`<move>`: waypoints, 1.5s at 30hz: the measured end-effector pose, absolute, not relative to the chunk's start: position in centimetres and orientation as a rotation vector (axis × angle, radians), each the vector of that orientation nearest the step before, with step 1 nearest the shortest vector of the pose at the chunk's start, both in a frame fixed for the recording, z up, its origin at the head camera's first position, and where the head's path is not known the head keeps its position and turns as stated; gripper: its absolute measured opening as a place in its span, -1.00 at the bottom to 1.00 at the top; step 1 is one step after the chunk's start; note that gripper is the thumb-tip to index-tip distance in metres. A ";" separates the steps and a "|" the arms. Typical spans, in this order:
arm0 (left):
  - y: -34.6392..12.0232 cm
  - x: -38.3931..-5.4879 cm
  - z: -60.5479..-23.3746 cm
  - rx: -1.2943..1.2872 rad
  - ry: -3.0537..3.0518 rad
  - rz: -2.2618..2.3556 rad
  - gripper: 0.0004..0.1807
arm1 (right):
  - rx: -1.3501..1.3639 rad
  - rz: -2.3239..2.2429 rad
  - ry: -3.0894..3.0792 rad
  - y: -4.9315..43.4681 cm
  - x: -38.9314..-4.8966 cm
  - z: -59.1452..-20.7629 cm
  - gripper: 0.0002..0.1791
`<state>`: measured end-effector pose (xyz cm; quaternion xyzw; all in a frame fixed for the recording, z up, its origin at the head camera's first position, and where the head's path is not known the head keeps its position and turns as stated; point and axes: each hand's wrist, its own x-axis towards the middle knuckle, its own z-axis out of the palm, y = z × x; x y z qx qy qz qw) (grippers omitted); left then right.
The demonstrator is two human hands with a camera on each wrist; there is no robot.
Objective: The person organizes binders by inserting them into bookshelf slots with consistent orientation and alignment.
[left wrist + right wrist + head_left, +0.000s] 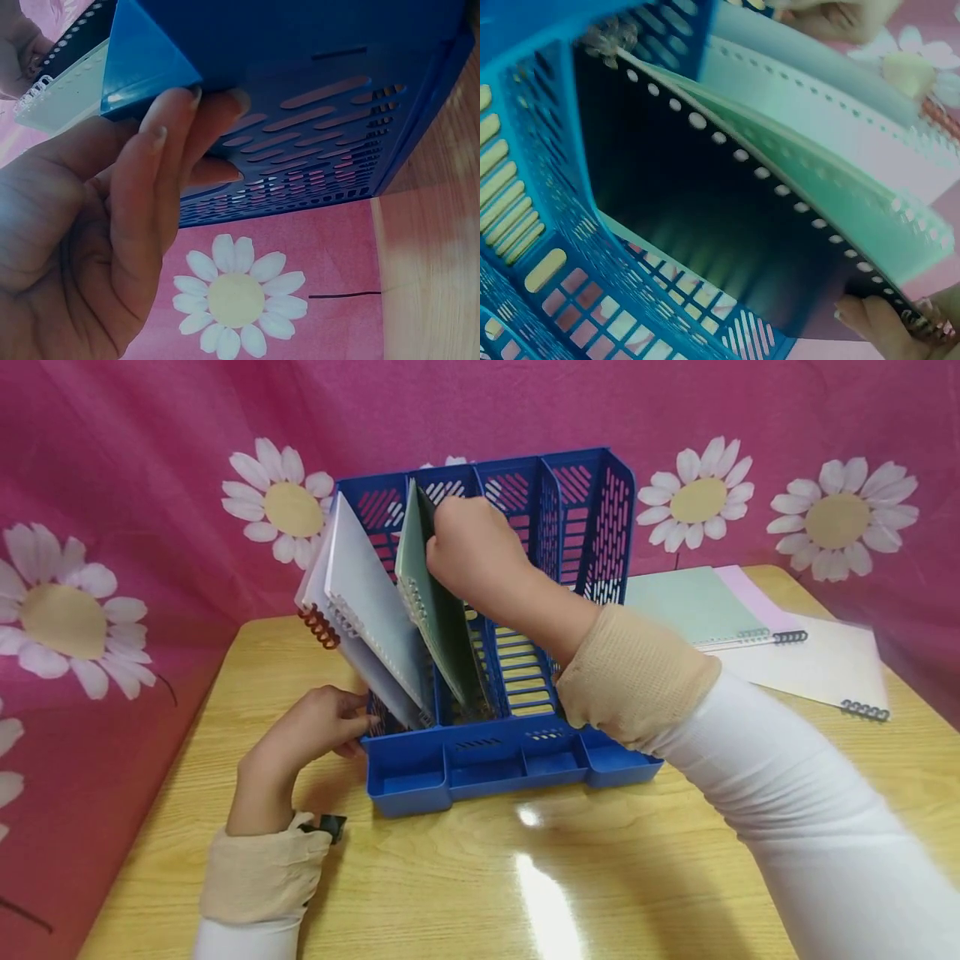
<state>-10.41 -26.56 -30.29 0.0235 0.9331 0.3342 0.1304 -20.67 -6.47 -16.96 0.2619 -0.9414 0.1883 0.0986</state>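
A blue desktop file rack (510, 731) with upright compartments stands on the table. My right hand (480, 547) pinches the upper corner of a green spiral notebook (415, 560), which slants up out of the second compartment from the left. In the right wrist view its dark back cover (690, 172) faces the camera, and fingertips (877, 322) hold its end by the spiral. Low at the rack's left front corner, my left hand (318, 727) grips the side wall; the left wrist view shows fingers bent round the slotted panel (300, 127). Pale spiral notebooks (367, 593) lean in the leftmost compartment.
Right of the rack, a green notebook (686, 602), a pink one (738, 589) and a white one (817, 664) lie overlapping on the wooden table (450, 877). A pink curtain with daisies (487, 410) hangs behind. Shallow trays (405, 785) run along the rack's front.
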 end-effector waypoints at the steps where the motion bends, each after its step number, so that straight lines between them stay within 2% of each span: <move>1: -26.5 -10.4 -30.3 0.073 2.710 0.972 -0.67 | 0.793 0.544 -2.784 -6.4 -20.4 -17.3 -0.68; 16: -26.6 -10.2 -30.2 0.111 2.720 1.004 -0.65 | 1.009 0.441 -2.855 -6.6 -16.3 -19.2 -0.68; 23: -26.7 -10.4 -30.1 0.076 2.721 0.984 -0.57 | 1.174 0.373 -2.891 -5.1 -15.8 -19.3 -0.49; 30: -26.4 -10.2 -30.3 0.112 2.726 0.974 -0.57 | 1.345 0.738 -2.952 1.5 -16.9 -20.3 -0.27; 41: -26.5 -10.0 -30.4 0.082 2.721 0.996 -0.53 | 1.054 1.261 -2.896 9.9 -21.2 -22.4 -0.50; 45: -26.4 -10.1 -30.6 0.073 2.700 1.032 -0.53 | 0.946 1.298 -2.880 12.6 -23.4 -23.7 -0.53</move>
